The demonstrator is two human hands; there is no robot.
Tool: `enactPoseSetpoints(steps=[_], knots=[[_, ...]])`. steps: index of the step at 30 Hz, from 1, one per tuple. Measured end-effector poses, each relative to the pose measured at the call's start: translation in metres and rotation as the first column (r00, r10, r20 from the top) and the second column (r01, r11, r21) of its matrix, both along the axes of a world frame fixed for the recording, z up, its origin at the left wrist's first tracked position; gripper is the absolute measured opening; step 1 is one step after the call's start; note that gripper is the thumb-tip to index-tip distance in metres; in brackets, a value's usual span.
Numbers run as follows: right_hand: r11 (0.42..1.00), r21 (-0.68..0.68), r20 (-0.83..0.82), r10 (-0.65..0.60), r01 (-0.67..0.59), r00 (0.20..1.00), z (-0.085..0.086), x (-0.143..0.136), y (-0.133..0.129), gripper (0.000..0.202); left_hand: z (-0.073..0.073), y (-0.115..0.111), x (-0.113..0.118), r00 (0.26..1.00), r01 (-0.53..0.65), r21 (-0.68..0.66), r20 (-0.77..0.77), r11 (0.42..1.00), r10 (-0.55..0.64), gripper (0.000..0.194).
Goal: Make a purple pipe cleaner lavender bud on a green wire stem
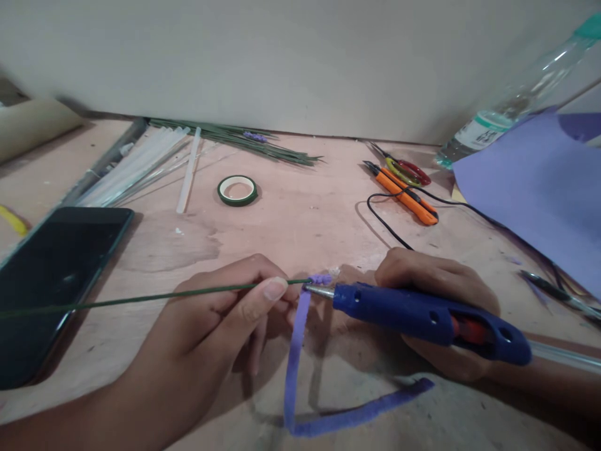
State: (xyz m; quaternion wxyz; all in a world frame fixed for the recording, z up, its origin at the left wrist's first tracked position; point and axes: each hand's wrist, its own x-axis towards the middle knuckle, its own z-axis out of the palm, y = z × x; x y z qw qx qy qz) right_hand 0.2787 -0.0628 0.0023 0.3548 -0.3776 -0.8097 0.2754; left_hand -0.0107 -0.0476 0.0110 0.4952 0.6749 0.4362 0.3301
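My left hand [235, 313] pinches a thin green stem [136, 300] between thumb and fingers, the stem running out to the left over the phone. Purple paper is wound round the stem's right end [321, 279]. From there a purple paper strip [295, 363] hangs down and bends to the right. My right hand [436, 282] is closed round a blue glue gun [394, 310] with a clear glue stick in its back. The gun's metal nozzle meets the top of the strip beside the stem.
A black phone [61, 275] lies at the left, near clear glue sticks [141, 163]. Green stems [235, 141] lie along the wall. Green tape [237, 190], an orange cutter [408, 197], scissors [408, 171], a bottle [488, 128], purple paper [530, 181] and a black cable [382, 219] lie beyond my hands.
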Motion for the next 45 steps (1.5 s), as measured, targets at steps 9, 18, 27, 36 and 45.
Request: enactPoseSetpoints(steps=[9, 18, 27, 36, 45], knots=[[1.0, -0.016, 0.008, -0.016, 0.016, 1.0, -0.0036, -0.0008, 0.0004, 0.013, 0.0018, 0.0002, 0.0007, 0.999, 0.002, -0.033, -0.032, 0.999, -0.003, 0.045], [0.999, -0.021, 0.022, -0.034, 0.035, 0.999, 0.001, -0.0022, -0.0024, 0.011, -0.001, -0.0016, -0.0015, 0.999, -0.003, -0.068, -0.035, 0.998, 0.0, 0.041], [0.999, -0.035, 0.04, -0.034, 0.036, 0.999, 0.0013, 0.0006, -0.0032, 0.012, 0.001, -0.0005, -0.0002, 0.999, -0.005, -0.076, -0.039, 0.997, 0.002, 0.04], [0.999, -0.009, 0.032, -0.039, 0.039, 0.999, 0.0015, -0.0024, -0.0034, 0.012, -0.0011, -0.0029, -0.0014, 1.0, -0.001, -0.11, -0.016, 0.994, -0.001, 0.038], [1.0, 0.007, 0.03, -0.025, 0.025, 0.999, 0.0001, -0.0011, -0.003, 0.014, 0.0003, -0.0016, 0.0014, 1.0, -0.004, -0.108, 0.007, 0.994, 0.005, 0.036]])
